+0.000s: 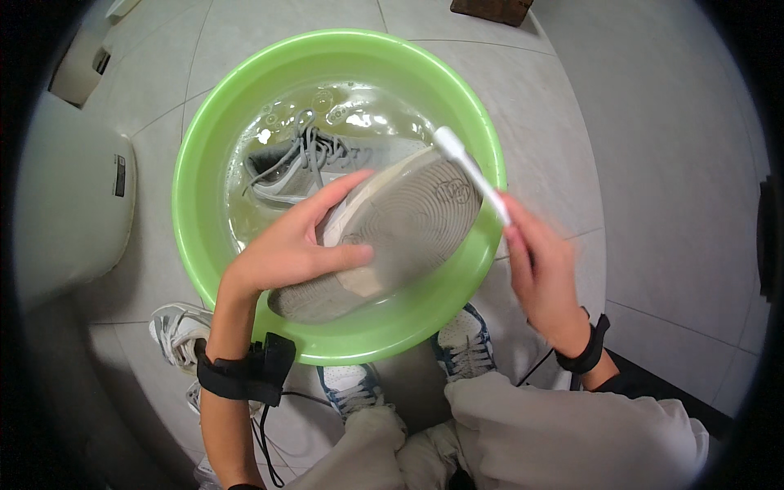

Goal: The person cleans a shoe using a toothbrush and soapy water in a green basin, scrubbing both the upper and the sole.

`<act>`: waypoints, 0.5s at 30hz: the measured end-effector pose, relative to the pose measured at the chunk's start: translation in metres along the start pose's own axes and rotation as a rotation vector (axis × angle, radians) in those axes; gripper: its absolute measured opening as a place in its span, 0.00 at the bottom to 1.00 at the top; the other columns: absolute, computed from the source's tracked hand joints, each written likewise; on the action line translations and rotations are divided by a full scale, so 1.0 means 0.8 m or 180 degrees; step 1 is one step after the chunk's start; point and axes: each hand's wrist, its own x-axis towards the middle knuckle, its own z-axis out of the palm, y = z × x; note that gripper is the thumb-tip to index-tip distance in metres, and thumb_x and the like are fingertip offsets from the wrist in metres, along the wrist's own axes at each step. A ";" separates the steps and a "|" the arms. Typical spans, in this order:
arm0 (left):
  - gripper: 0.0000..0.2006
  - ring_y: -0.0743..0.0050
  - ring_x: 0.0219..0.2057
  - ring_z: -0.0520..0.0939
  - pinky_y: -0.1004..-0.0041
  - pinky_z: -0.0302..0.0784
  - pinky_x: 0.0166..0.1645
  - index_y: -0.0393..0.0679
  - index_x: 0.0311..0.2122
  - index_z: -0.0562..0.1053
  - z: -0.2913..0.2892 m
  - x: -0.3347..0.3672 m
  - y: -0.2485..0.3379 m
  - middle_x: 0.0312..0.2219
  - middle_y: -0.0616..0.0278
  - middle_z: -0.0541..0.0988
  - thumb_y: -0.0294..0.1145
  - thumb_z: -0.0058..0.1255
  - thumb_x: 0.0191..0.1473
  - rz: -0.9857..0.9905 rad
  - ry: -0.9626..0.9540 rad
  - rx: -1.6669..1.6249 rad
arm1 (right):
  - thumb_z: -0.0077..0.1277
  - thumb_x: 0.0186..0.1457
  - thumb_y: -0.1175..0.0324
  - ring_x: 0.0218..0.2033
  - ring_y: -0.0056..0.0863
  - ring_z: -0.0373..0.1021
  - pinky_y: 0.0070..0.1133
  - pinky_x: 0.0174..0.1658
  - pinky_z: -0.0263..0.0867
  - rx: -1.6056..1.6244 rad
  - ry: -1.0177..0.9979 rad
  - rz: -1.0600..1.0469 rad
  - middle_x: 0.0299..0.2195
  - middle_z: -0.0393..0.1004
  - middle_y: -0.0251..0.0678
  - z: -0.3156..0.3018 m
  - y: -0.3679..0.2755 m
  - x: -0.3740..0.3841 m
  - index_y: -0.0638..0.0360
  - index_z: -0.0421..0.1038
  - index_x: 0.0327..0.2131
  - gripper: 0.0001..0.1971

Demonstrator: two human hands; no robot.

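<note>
My left hand [298, 253] grips a sneaker [416, 224] over the basin, thumb on its grey ridged sole and fingers along the pale side. The sole is turned up toward me. In my right hand [543, 273] is a white toothbrush [482, 181], pinched by its slim handle. Its head is at the toe end of the sole; the bristles are hidden, so contact cannot be told. Behind the held shoe, a second grey sneaker [306, 163] with loose laces lies in the foamy, yellowish water of the green basin [184, 208].
A pale rounded container [73, 188] stands at the left. Another pair of white-grey sneakers [180, 333] sits on the tiled floor [543, 106] left of the basin. My own shoes [465, 343] are close to its near rim. A brown block [494, 8] is at the far edge.
</note>
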 end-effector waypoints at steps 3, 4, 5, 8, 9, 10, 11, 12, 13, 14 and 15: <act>0.35 0.71 0.51 0.60 0.74 0.53 0.54 0.40 0.54 0.52 0.005 -0.006 0.003 0.49 0.58 0.60 0.26 0.54 0.40 -0.0074 0.0179 -0.0177 | 0.42 0.50 0.74 0.23 0.38 0.67 0.22 0.27 0.63 0.0614 -0.0684 0.0313 0.28 0.68 0.45 0.006 -0.026 -0.010 0.57 0.63 0.45 0.16; 0.35 0.71 0.51 0.60 0.74 0.53 0.54 0.40 0.54 0.52 0.008 -0.009 0.003 0.49 0.58 0.60 0.26 0.54 0.40 -0.0080 0.0195 -0.0167 | 0.40 0.50 0.74 0.25 0.37 0.67 0.21 0.30 0.64 0.0702 -0.0670 0.0708 0.29 0.69 0.45 0.007 -0.032 -0.007 0.60 0.62 0.45 0.16; 0.35 0.71 0.51 0.60 0.74 0.54 0.54 0.39 0.54 0.52 0.011 -0.014 0.004 0.49 0.57 0.60 0.25 0.54 0.39 0.0078 0.0533 -0.0124 | 0.40 0.50 0.74 0.25 0.37 0.67 0.21 0.30 0.64 0.0725 -0.0674 0.0691 0.29 0.69 0.45 0.012 -0.033 -0.002 0.60 0.62 0.45 0.16; 0.37 0.70 0.50 0.60 0.73 0.54 0.54 0.39 0.54 0.50 0.017 -0.027 0.003 0.49 0.57 0.60 0.24 0.54 0.38 0.0369 0.1278 -0.0227 | 0.40 0.53 0.70 0.33 0.18 0.62 0.13 0.35 0.58 0.1881 -0.0306 0.1248 0.37 0.67 0.37 0.025 -0.043 0.026 0.68 0.56 0.48 0.19; 0.38 0.70 0.50 0.61 0.73 0.54 0.54 0.39 0.55 0.48 0.019 -0.031 0.003 0.48 0.57 0.60 0.24 0.54 0.38 0.0513 0.1668 -0.0382 | 0.40 0.53 0.70 0.33 0.18 0.62 0.13 0.35 0.58 0.1907 -0.0320 0.1231 0.37 0.67 0.37 0.038 -0.047 0.032 0.68 0.56 0.48 0.19; 0.38 0.70 0.50 0.61 0.73 0.54 0.54 0.39 0.55 0.48 0.024 -0.037 0.004 0.48 0.57 0.60 0.24 0.54 0.38 0.0507 0.1707 -0.0353 | 0.43 0.51 0.68 0.32 0.28 0.64 0.19 0.35 0.60 0.1572 -0.0115 0.0670 0.36 0.67 0.42 0.053 -0.050 0.040 0.68 0.58 0.46 0.20; 0.36 0.69 0.49 0.62 0.72 0.57 0.52 0.39 0.53 0.49 0.030 -0.041 0.004 0.47 0.56 0.60 0.22 0.53 0.38 0.0527 0.1917 -0.0691 | 0.46 0.50 0.66 0.31 0.39 0.67 0.25 0.35 0.62 0.1235 0.0098 0.0111 0.36 0.66 0.47 0.063 -0.053 0.047 0.69 0.59 0.45 0.21; 0.34 0.68 0.47 0.64 0.71 0.61 0.50 0.39 0.52 0.50 0.038 -0.044 0.004 0.46 0.55 0.61 0.21 0.53 0.39 0.0553 0.2125 -0.1031 | 0.51 0.45 0.59 0.33 0.43 0.66 0.26 0.37 0.63 0.1298 -0.0130 0.0048 0.39 0.64 0.51 0.065 -0.057 0.056 0.73 0.54 0.46 0.30; 0.32 0.68 0.46 0.66 0.71 0.65 0.48 0.39 0.50 0.51 0.045 -0.051 0.001 0.45 0.54 0.61 0.20 0.52 0.39 0.0556 0.2391 -0.1334 | 0.51 0.45 0.59 0.33 0.43 0.66 0.26 0.37 0.63 0.1409 -0.0162 0.0005 0.39 0.64 0.51 0.067 -0.067 0.061 0.73 0.54 0.46 0.30; 0.30 0.68 0.44 0.67 0.72 0.69 0.44 0.40 0.48 0.51 0.055 -0.053 -0.004 0.45 0.52 0.61 0.18 0.52 0.40 0.0698 0.2687 -0.1653 | 0.54 0.43 0.58 0.39 0.39 0.64 0.24 0.43 0.59 0.1348 -0.0575 0.0094 0.42 0.62 0.51 0.065 -0.080 0.066 0.72 0.51 0.49 0.35; 0.30 0.68 0.44 0.67 0.72 0.69 0.44 0.40 0.48 0.51 0.063 -0.058 -0.003 0.45 0.52 0.61 0.18 0.52 0.40 0.0679 0.2768 -0.1599 | 0.57 0.40 0.58 0.45 0.35 0.61 0.23 0.48 0.55 0.1274 -0.0991 0.0175 0.44 0.61 0.50 0.067 -0.087 0.069 0.70 0.47 0.52 0.41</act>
